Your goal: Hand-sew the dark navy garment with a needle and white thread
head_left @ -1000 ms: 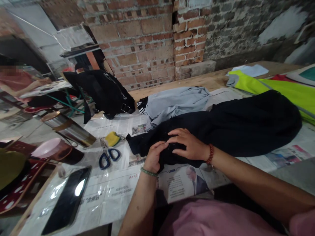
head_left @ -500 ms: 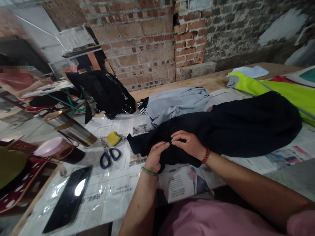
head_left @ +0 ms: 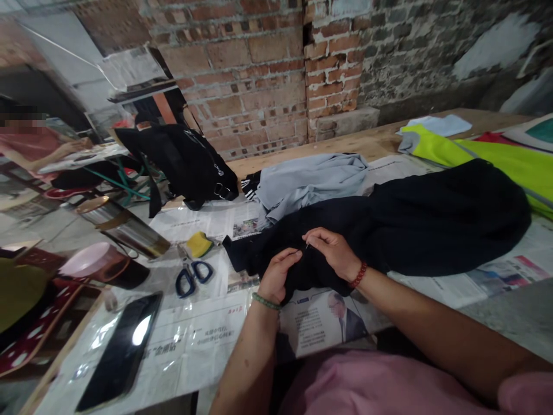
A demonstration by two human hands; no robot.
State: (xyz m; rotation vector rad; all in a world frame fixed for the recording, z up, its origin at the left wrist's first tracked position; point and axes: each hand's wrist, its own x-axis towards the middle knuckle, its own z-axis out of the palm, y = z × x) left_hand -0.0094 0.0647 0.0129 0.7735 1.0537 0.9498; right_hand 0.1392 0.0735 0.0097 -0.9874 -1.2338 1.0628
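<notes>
A dark navy garment (head_left: 415, 225) lies stretched across the newspaper-covered table in front of me. My left hand (head_left: 279, 271), with a green bead bracelet at the wrist, pinches the cloth between thumb and fingers near the garment's left part. Just right of it, my right hand (head_left: 330, 248) has its fingertips pressed together on a thin, shiny needle (head_left: 307, 245), held just over the cloth. Any thread on it is too fine to see. Blue-handled scissors (head_left: 193, 278) rest on the newspaper to the left, beside a yellow sponge-like piece (head_left: 199, 244).
A phone (head_left: 118, 351), a dark cup with a pink lid (head_left: 97, 259) and a steel flask (head_left: 129, 225) stand or lie at left. Behind are a black bag (head_left: 190, 164), a grey garment (head_left: 311, 178) and a hi-vis garment (head_left: 488, 158). Another person sits far left.
My right hand has turned and drawn slightly away from the left, and the needle now shows at its fingertips. My left hand has shifted a little to the right. The garment stays put.
</notes>
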